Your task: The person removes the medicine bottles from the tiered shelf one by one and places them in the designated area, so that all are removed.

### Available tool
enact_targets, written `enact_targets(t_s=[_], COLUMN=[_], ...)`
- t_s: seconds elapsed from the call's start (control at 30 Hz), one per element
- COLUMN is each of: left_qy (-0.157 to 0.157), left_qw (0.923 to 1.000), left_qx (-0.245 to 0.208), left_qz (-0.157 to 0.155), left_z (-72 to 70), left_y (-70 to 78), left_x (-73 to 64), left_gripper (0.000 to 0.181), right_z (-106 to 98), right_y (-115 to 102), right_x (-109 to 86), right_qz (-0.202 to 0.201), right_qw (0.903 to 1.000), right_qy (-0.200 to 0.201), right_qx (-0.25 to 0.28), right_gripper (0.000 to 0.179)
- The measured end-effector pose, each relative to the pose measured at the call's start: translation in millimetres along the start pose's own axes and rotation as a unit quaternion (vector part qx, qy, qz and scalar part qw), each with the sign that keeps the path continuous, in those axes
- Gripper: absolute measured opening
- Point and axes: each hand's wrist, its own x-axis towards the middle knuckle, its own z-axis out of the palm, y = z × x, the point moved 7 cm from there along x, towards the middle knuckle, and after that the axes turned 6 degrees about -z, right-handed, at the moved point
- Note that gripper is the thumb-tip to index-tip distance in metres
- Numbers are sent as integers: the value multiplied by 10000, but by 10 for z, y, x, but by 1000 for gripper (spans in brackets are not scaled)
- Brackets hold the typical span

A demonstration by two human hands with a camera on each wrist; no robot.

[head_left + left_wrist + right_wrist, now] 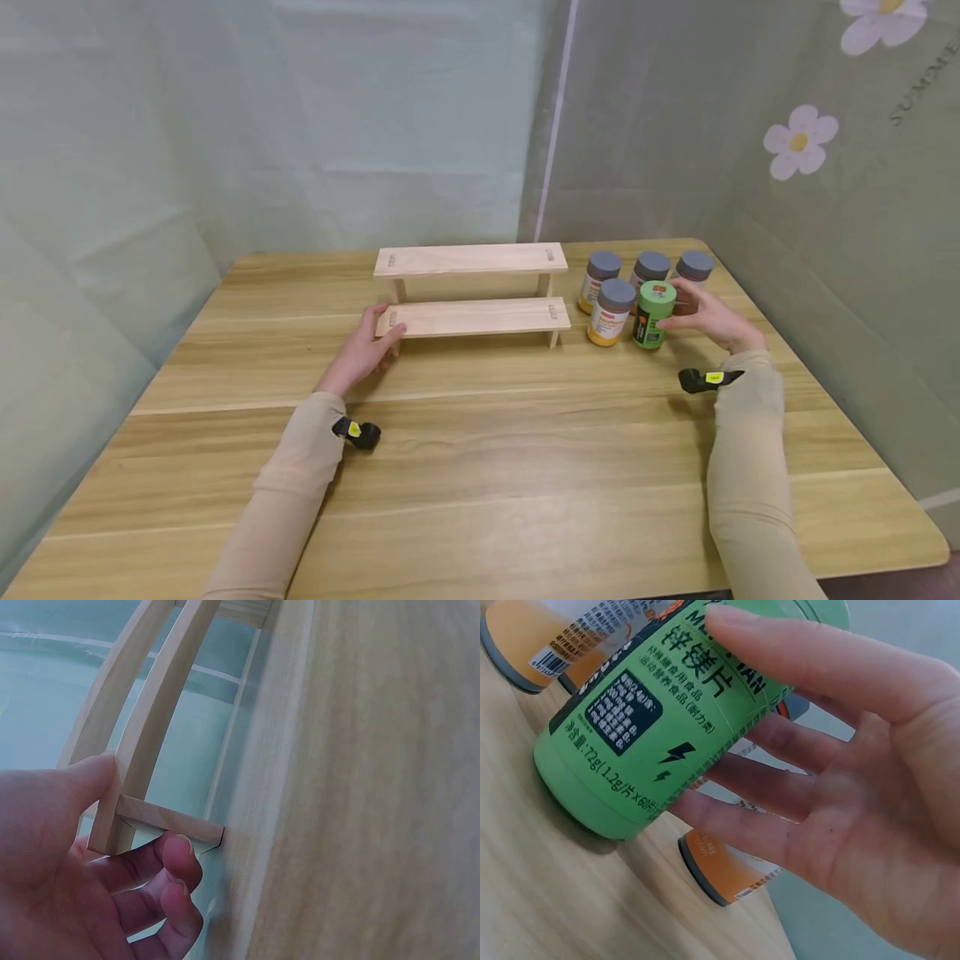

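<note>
My left hand (366, 350) grips the near left end of a two-tier pale wooden shelf rack (472, 318), thumb on the lower board and fingers beneath it. In the left wrist view, the curled fingers (180, 862) lie beside a short wooden leg (169, 817). At the right, my right hand (708, 315) holds a green supplement bottle (654, 315) with a green lid, thumb on its near side and fingers behind. The right wrist view shows its printed label and its base (592, 817) close to the tabletop.
Several orange-and-white bottles with grey lids stand around the green one, such as a front bottle (611, 313) and a back-left bottle (600, 279). The wood-grain table (525, 467) meets pale curtains (360, 125) at the back and sides.
</note>
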Motion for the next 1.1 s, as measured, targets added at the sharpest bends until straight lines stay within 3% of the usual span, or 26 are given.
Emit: enact_targets(t_s=[0.5, 0.83, 1.1], left_qy=[14, 63, 1], left_qw=[10000, 10000, 10000], left_qx=[60, 32, -9], left_qz=[41, 37, 32], left_z=[-15, 34, 103], left_y=[-21, -45, -51], left_x=[-6, -9, 2], left_gripper=[72, 72, 73], right_z=[16, -30, -112], right_y=[49, 126, -42], right_x=[-38, -106, -210], right_qz=[-356, -99, -136], right_qw=[9983, 9998, 9998], right_qy=[-183, -155, 85], right_qx=[430, 83, -96], right_gripper=[55, 58, 68])
